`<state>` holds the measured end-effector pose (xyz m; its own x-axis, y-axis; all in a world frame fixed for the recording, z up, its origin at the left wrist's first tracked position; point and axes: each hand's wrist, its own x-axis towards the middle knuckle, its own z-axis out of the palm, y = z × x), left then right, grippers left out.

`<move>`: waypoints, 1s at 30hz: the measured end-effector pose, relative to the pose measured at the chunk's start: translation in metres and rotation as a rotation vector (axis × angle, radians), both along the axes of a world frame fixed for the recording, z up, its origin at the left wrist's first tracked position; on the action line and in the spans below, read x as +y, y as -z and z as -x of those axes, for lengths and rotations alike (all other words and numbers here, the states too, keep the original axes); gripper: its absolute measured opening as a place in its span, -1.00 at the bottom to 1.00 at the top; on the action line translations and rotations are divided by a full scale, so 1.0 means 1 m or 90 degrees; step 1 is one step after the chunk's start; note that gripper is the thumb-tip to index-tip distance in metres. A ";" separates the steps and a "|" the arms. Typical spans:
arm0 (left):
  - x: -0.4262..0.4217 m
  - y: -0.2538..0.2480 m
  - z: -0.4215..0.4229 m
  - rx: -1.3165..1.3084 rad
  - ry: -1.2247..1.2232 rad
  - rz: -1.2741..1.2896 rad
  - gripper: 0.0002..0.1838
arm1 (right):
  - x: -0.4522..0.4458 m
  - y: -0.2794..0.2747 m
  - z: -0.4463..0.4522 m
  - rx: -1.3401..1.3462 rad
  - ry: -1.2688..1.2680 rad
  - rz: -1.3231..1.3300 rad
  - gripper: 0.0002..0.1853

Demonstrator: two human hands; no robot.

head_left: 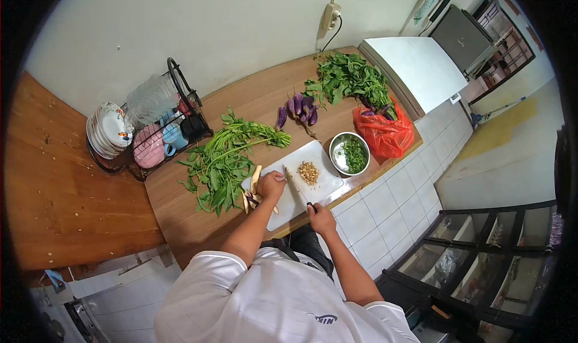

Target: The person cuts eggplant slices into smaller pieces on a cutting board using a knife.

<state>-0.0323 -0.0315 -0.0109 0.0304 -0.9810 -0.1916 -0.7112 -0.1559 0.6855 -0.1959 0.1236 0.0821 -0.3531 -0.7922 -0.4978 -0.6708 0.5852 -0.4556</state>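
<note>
My right hand (322,219) grips a knife (295,185) by its dark handle, the blade lying over the white cutting board (283,210). Closed fingers form my left hand (271,186) at the board's left side, near the blade tip; whatever is in them is too small to make out. Beside that hand lie pale, long strips with some purple skin (256,177). A small pile of chopped light-brown bits (309,173) sits on the board, right of the blade. At the board's right edge stands a metal bowl (338,157) containing chopped greens (356,156).
Leafy green bunches lie left (220,162) and at the back (349,78) of the wooden table (241,96). Several small purple eggplants (299,107) are between them. A red plastic bag (385,135) sits at the right edge. A dish rack (195,114) stands back left.
</note>
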 end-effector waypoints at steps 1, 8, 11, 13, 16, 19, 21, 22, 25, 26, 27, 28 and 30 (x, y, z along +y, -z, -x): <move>0.000 0.000 -0.001 0.000 -0.001 0.003 -0.73 | 0.001 0.002 0.002 -0.002 -0.005 0.010 -0.44; 0.005 -0.002 0.003 0.035 -0.022 0.023 -0.80 | 0.039 0.009 -0.001 -0.007 0.042 -0.015 -0.44; 0.001 -0.003 0.006 0.036 -0.038 -0.004 -0.82 | 0.038 0.005 -0.003 -0.022 0.053 -0.025 -0.44; 0.001 -0.002 0.007 0.030 -0.035 -0.021 -0.82 | 0.039 0.005 -0.002 -0.045 0.069 -0.034 -0.45; 0.001 -0.001 0.011 -0.076 -0.029 0.038 -0.83 | 0.037 0.000 0.001 -0.057 0.075 -0.029 -0.45; -0.002 -0.003 0.007 -0.067 -0.027 0.022 -0.84 | 0.030 0.003 0.000 -0.040 0.059 -0.007 -0.45; -0.001 -0.003 0.008 -0.066 0.002 0.028 -0.84 | 0.018 -0.009 -0.002 -0.025 0.049 -0.013 -0.46; -0.001 -0.001 0.009 -0.065 0.004 0.030 -0.84 | 0.014 -0.007 -0.004 -0.024 0.052 -0.011 -0.46; 0.000 -0.002 0.007 -0.072 0.013 0.021 -0.85 | 0.008 0.004 -0.008 -0.012 0.030 0.009 -0.47; 0.001 -0.002 0.007 -0.075 0.008 0.023 -0.85 | 0.015 0.007 -0.012 -0.003 0.032 0.021 -0.47; 0.001 -0.004 0.008 -0.077 0.001 0.025 -0.86 | 0.021 0.009 -0.015 0.007 0.031 0.033 -0.48; 0.003 -0.006 0.008 -0.077 -0.003 0.026 -0.86 | 0.029 0.012 -0.017 0.007 0.027 0.035 -0.48; 0.005 -0.009 0.007 -0.111 0.015 0.060 -0.83 | 0.049 0.018 -0.018 0.012 0.061 0.036 -0.50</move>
